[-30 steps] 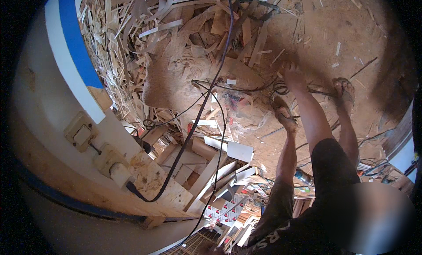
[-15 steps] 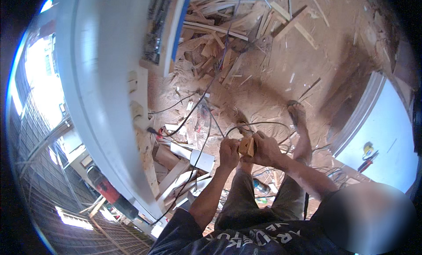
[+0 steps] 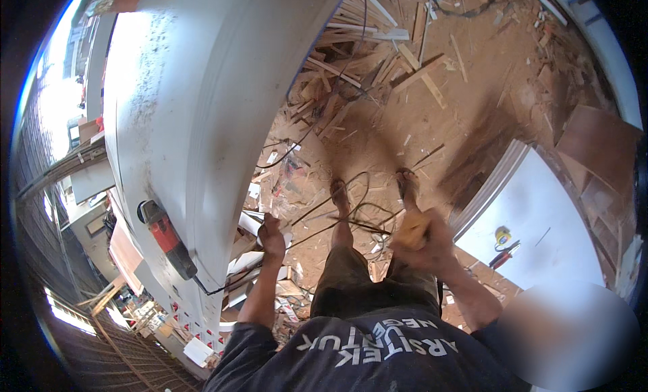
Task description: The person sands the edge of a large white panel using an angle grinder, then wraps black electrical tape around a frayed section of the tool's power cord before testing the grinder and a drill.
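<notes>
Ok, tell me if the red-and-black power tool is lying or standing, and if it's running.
Lying: the power tool stretches lengthwise along the white surface. Whether it is running, I cannot tell.

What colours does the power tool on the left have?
Red and black; the power tool shows best in the head view.

Two hands (image 3: 272,238), one block (image 3: 411,230), one power tool (image 3: 167,240)

Woodworking workshop, timber offcuts (image 3: 420,72) littering the dusty far floor (image 3: 496,54), red-and-black power tool (image 3: 165,233) on a white worktop (image 3: 202,122) at left, stacked white panels (image 3: 557,223) at right, dim slatted structure (image 3: 128,351) near left, perhaps walling.
</notes>
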The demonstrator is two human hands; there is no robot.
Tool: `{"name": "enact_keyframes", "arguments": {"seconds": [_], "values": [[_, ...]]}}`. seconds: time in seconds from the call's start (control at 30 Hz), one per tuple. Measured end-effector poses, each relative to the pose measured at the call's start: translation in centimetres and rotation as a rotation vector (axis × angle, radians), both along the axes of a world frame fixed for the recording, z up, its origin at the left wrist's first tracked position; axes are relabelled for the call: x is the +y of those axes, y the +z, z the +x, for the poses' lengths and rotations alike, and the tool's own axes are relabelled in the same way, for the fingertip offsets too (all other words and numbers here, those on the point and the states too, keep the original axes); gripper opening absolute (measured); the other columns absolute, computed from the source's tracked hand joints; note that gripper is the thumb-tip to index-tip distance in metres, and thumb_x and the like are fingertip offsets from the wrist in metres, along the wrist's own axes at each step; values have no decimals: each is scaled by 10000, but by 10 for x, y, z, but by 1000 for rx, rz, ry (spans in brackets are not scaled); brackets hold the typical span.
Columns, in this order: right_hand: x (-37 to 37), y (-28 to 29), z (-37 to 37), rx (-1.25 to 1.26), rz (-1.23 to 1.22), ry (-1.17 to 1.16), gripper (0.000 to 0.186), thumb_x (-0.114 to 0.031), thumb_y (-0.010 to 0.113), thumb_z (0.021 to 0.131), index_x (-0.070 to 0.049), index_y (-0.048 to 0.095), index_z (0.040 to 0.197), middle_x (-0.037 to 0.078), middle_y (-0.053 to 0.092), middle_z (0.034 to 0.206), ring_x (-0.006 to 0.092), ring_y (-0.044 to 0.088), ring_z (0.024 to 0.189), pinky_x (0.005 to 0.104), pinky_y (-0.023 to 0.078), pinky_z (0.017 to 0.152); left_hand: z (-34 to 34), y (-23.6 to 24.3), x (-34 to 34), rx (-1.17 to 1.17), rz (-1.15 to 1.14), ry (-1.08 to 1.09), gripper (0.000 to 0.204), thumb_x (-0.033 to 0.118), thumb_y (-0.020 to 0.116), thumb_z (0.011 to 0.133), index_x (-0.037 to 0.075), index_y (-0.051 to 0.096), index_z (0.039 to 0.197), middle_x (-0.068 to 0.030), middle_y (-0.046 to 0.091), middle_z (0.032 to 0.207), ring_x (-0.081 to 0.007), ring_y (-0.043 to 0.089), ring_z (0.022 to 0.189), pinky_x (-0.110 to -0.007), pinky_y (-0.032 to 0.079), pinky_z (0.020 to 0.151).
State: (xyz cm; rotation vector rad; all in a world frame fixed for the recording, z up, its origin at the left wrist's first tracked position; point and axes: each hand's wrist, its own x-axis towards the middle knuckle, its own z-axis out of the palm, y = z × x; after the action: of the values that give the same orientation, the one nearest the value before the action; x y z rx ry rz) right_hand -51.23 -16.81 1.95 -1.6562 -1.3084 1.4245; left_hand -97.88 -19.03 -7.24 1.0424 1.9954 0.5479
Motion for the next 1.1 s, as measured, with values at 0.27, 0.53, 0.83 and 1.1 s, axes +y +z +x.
{"name": "enact_keyframes", "arguments": {"seconds": [0.27,0.53,0.83,1.1], "values": [[3,48,-63,-210,430,363,666,-232,778,750,-17,499,1315,234,599,1174,383,595,1094,447,482,912,228,228,36,-483,54,-252,566,398,341,1048,-20,664,843,-103,654,752,-181,607,715,-334,467,645],[23,219,-61,485,560,6,138,-137,552,1000,-7,565,1042,155,708,902,197,681,803,288,539,712,164,197,56,-524,401,-200,623,485,276,1047,-8,525,1336,-162,543,1355,-270,468,1289,-399,288,1118],[17,421,89,674,1140,-828,275,-208,480,1045,58,538,1082,183,612,976,255,646,858,274,570,642,227,167,-47,-728,-6,-1049,752,557,636,888,-20,487,1345,-236,540,1273,-337,499,1216,-441,358,1049],[-41,515,82,652,1437,-380,428,-274,580,978,72,498,1216,198,652,1002,303,683,864,336,617,736,311,217,-45,-490,805,-1342,745,427,726,864,-2,408,1384,-221,517,1286,-330,508,1181,-428,388,1017]]}}
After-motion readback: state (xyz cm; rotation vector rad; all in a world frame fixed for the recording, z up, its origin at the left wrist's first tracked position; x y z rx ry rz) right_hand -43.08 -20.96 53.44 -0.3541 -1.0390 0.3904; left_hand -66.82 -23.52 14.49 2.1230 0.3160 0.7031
